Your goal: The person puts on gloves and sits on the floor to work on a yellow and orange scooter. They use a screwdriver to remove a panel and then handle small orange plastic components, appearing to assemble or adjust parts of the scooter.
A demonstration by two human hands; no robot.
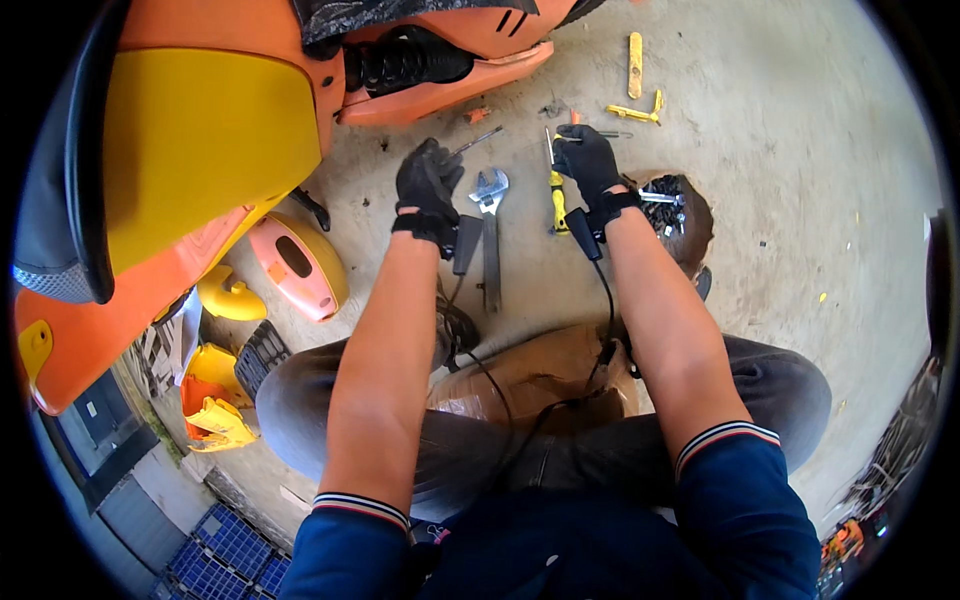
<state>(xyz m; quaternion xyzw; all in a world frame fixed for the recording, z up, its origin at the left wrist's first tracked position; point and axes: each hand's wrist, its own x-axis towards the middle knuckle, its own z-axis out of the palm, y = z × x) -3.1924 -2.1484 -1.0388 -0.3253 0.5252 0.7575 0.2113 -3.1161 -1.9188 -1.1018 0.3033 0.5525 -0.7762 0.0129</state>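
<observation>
My left hand [428, 180] is hiding one end of a thin rod [478, 141]; top edge is cropping the orange vehicle [215, 25].

This looks like a repair workshop or garage: toward the left edge of its bare concrete floor [800, 270] stands an orange and yellow vehicle [210, 140], with a loose orange panel [298, 268] and broken yellow parts [225, 420] beside it. Nearer the middle lie an adjustable wrench [491, 250], a yellow-handled screwdriver [558, 200] and a brown holder [704, 235] of small metal pieces. Blue gridded crates [220, 540] fill the near left corner.
</observation>
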